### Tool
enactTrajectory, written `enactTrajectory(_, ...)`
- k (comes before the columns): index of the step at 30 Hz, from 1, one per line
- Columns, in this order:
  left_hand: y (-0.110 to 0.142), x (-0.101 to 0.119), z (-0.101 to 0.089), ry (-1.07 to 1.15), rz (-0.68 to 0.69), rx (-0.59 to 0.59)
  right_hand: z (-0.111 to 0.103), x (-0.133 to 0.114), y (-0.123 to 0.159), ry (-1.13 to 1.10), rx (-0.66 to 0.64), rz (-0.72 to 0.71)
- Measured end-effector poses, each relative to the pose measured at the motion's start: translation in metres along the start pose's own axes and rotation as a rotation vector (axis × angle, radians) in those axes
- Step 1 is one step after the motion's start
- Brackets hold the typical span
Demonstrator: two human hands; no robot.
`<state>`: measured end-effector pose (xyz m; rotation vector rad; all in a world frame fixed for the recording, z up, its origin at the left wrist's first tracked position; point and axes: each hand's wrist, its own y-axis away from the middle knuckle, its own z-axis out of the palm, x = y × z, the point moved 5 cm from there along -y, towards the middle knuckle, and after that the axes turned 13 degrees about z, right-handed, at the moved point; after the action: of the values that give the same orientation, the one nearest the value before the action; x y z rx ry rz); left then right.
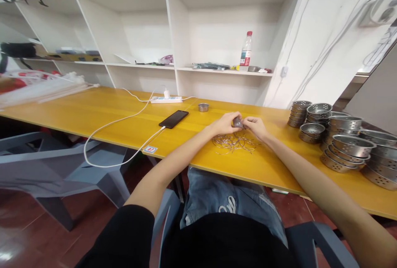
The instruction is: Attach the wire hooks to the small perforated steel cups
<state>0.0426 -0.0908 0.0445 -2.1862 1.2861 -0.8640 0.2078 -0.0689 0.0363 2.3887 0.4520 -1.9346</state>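
A small grey metal cup [237,122] is held up just above the table by my left hand [228,123], its fingers closed round the side. My right hand [254,127] is pinched at the cup's right edge. Whatever lies between those right fingertips is too small to make out. Below both hands, a loose tangle of thin shiny wires [234,142] spreads over the yellow table [198,152]. Off to the left stands a small round metal cup [203,107].
Stacks of perforated metal cups [347,148] crowd the table's right end. A black phone [174,119] lies left of my hands, its white cable [102,129] looping over the front edge. Behind are a power strip [166,99] and white shelves [214,69] with a bottle [245,52].
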Motion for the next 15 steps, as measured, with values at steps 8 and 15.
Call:
enactTrajectory(8, 0.003, -0.011, 0.012, -0.044, -0.003, -0.075, 0.005, -0.005, 0.006, 0.128, -0.044, 0.003)
enactTrajectory(15, 0.002, -0.005, 0.006, -0.079, -0.017, -0.063, 0.013, -0.005, 0.01, 0.112, -0.062, -0.047)
